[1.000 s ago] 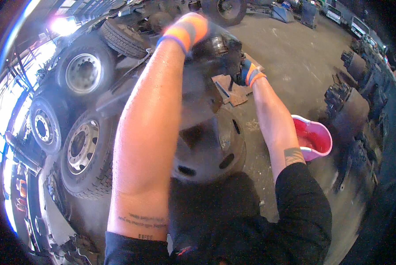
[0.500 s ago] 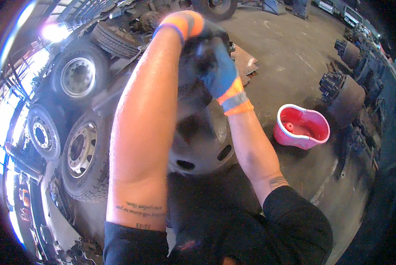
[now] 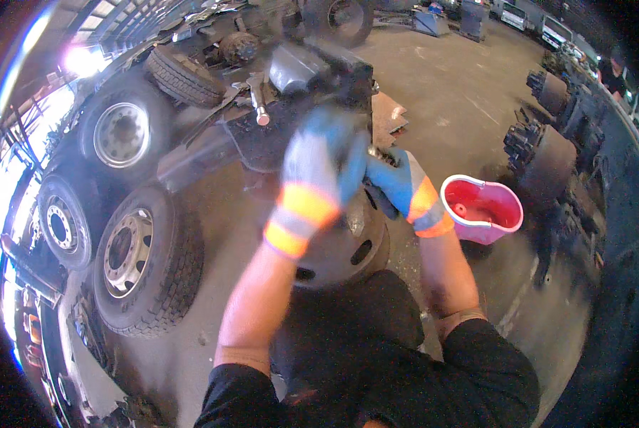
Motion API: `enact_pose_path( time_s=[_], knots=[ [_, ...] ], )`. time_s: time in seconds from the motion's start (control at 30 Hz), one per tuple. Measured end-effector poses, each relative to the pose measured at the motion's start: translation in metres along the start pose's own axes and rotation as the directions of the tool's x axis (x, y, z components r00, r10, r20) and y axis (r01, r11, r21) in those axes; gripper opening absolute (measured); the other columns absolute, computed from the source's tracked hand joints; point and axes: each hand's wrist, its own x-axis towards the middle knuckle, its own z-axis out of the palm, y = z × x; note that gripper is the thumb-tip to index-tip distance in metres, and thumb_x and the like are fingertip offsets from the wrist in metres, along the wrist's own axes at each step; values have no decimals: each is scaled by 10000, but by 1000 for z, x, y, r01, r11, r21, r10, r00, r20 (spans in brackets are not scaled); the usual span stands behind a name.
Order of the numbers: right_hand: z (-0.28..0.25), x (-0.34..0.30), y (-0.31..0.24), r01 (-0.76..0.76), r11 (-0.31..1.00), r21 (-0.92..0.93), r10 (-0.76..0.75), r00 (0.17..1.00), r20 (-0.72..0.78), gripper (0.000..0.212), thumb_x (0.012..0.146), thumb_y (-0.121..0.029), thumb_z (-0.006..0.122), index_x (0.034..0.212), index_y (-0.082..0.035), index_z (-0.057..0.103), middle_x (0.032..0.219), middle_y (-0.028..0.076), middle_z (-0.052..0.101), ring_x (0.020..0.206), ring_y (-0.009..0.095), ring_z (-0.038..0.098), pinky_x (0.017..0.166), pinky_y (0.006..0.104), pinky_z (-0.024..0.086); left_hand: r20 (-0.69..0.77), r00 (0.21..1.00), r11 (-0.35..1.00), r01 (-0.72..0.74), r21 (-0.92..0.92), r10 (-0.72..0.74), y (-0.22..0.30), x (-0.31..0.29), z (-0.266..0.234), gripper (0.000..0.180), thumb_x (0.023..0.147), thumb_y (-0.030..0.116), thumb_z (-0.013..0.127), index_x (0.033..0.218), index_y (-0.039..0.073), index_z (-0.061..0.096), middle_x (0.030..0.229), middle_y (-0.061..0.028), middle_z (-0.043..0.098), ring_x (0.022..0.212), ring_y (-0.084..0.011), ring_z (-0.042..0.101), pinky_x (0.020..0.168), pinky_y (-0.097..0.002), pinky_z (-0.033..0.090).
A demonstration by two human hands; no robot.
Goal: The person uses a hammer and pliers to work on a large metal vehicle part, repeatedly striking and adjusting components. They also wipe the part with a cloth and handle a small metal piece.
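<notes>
Right hand (image 3: 396, 184) pinches a dark metal part (image 3: 382, 155), maybe to steady it; left hand (image 3: 321, 158) is too blurry to tell.

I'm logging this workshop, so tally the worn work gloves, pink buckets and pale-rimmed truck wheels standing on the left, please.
Work gloves: 2
Pink bucket: 1
Pale-rimmed truck wheels: 3
Total: 6

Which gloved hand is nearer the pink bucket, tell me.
Right. The right hand is just left of the pink bucket; the left hand is farther left, beyond the right one.
</notes>
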Motion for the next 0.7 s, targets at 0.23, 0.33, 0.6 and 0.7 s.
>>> enact_pose_path(
  time_s=[0.23,0.33,0.6,0.7],
  knots=[
    [17,-41,-7,-326,943,65,307,929,204,585,954,-597,333,785,-110,609,552,1,514,378,116,399,360,258,290,109,758,661,621,-422,-643,14,-109,10,324,985,254,425,1004,-10,611,898,-97,622,812,-200,565,768,-319,455],
    [18,-48,13,-395,913,99,350,886,303,560,986,-535,303,809,-91,595,557,28,526,358,146,417,351,273,325,188,639,406,661,-631,-746,18,-122,8,384,1006,308,415,1060,-9,626,953,-42,645,857,-131,564,789,-293,459],
    [29,-62,-5,-295,955,1,287,931,225,566,977,-536,354,819,-45,587,512,63,527,360,162,487,344,275,372,199,650,367,625,-688,-734,47,-115,-14,232,968,167,494,1078,-15,588,979,-55,623,890,-123,563,805,-289,474],
    [19,-59,42,-143,989,-41,147,975,168,592,966,-563,359,816,-39,591,479,58,510,346,157,477,331,266,359,196,676,407,621,-670,-710,53,-114,-20,242,951,111,497,1138,-30,557,1034,-84,613,935,-132,559,844,-294,470]
  ],
)
